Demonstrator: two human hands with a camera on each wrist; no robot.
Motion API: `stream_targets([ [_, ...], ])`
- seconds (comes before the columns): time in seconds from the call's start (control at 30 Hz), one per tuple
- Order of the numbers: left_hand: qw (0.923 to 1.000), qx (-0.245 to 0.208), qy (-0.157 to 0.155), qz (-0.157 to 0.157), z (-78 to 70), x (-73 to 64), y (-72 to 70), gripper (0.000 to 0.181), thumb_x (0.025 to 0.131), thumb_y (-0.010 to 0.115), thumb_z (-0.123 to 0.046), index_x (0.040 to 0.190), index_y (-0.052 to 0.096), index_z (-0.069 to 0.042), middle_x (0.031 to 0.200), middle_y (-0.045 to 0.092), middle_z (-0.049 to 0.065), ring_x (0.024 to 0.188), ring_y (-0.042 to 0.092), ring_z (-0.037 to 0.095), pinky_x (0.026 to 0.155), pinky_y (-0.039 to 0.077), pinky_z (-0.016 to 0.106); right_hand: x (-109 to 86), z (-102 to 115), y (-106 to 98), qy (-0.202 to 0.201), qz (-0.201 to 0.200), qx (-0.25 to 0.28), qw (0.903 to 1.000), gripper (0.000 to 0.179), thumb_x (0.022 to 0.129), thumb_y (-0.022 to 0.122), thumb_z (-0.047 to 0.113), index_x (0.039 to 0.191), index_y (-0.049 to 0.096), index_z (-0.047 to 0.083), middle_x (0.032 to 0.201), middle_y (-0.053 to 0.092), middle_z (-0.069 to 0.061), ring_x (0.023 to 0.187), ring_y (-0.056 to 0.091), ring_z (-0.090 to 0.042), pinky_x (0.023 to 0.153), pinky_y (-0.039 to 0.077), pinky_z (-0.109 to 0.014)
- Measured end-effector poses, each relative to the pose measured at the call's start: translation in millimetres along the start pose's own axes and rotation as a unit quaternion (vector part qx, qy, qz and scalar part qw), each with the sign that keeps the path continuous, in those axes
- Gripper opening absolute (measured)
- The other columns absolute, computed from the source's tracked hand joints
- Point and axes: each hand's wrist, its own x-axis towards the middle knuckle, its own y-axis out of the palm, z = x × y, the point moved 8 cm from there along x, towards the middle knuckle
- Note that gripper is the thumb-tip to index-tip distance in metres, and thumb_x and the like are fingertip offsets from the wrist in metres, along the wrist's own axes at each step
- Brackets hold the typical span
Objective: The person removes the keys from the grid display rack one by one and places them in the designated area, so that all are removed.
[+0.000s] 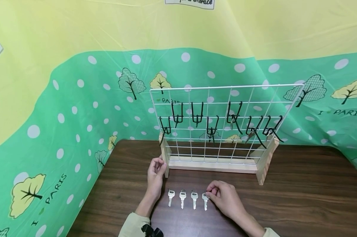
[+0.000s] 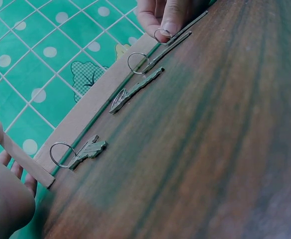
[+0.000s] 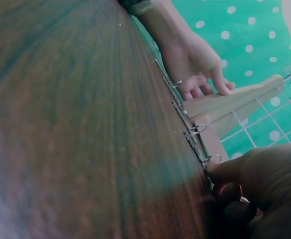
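Several silver keys with small rings lie in a row on the table, among them the leftmost key (image 1: 171,198) and a middle key (image 1: 182,199). My right hand (image 1: 226,197) is at the rightmost key (image 1: 205,203), thumb and fingertips pinching its ring; the key's blade lies along the wood. Behind the row stands a white wire grid rack (image 1: 212,162) on wooden legs. My left hand (image 1: 155,176) grips the rack's left wooden leg (image 2: 28,162), thumb on one side and fingers on the other.
Black double hooks (image 1: 197,113) hang on the grid at two heights, several in all. A key (image 1: 232,122) hangs from an upper hook, another key (image 1: 251,134) from a lower right hook. A green and yellow printed cloth (image 1: 77,115) surrounds the dark wooden table (image 1: 309,197).
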Motion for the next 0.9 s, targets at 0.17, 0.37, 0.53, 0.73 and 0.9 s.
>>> stream_targets([
  [0.17,1.0000,0.002,-0.002,0.002,0.1,-0.5,0.6,0.030,0.107,0.068,0.002,0.115,0.046,0.021,0.110,0.060,0.008,0.108,0.060,0.007,0.097,0.051,0.019,-0.7,1.3,-1.2,-0.008,-0.006,0.001,0.9999,0.032,0.087,0.091,0.000,0.081,0.071,0.024,0.072,0.056,0.015,0.061,0.046,0.002,0.057,0.043,-0.021],
  [0.37,1.0000,0.000,0.000,0.004,1.1,0.5,0.1,0.032,0.107,0.068,0.002,0.116,0.045,0.022,0.109,0.061,0.006,0.110,0.060,0.007,0.097,0.051,0.019,0.1,0.7,-2.2,-0.013,-0.010,0.006,0.9998,0.032,0.087,0.089,-0.002,0.081,0.072,0.024,0.072,0.056,0.016,0.062,0.046,0.002,0.057,0.043,-0.021],
  [0.53,1.0000,0.005,0.000,0.001,1.8,1.0,-1.0,0.025,0.105,0.065,0.008,0.115,0.046,0.021,0.109,0.061,0.002,0.111,0.060,0.007,0.098,0.051,0.019,1.7,-5.0,-2.0,0.009,-0.001,0.021,0.9997,0.031,0.088,0.087,-0.003,0.081,0.073,0.024,0.072,0.057,0.015,0.062,0.047,0.001,0.058,0.043,-0.021],
  [0.73,1.0000,-0.001,-0.007,0.001,1.5,0.8,-0.3,0.029,0.106,0.067,0.004,0.116,0.045,0.022,0.110,0.060,0.005,0.107,0.060,0.007,0.096,0.051,0.019,3.2,-7.6,-2.6,0.039,0.014,0.037,0.9985,0.028,0.091,0.084,-0.003,0.084,0.074,0.022,0.073,0.058,0.012,0.061,0.048,-0.001,0.059,0.043,-0.021],
  [0.9,1.0000,0.001,-0.002,0.003,2.1,0.4,-0.9,0.031,0.107,0.068,0.001,0.115,0.045,0.022,0.110,0.060,0.007,0.107,0.060,0.006,0.095,0.051,0.019,3.9,-4.0,-5.6,0.048,0.005,0.047,0.9977,0.026,0.092,0.083,-0.003,0.084,0.075,0.021,0.074,0.060,0.010,0.061,0.050,-0.002,0.059,0.044,-0.021],
])
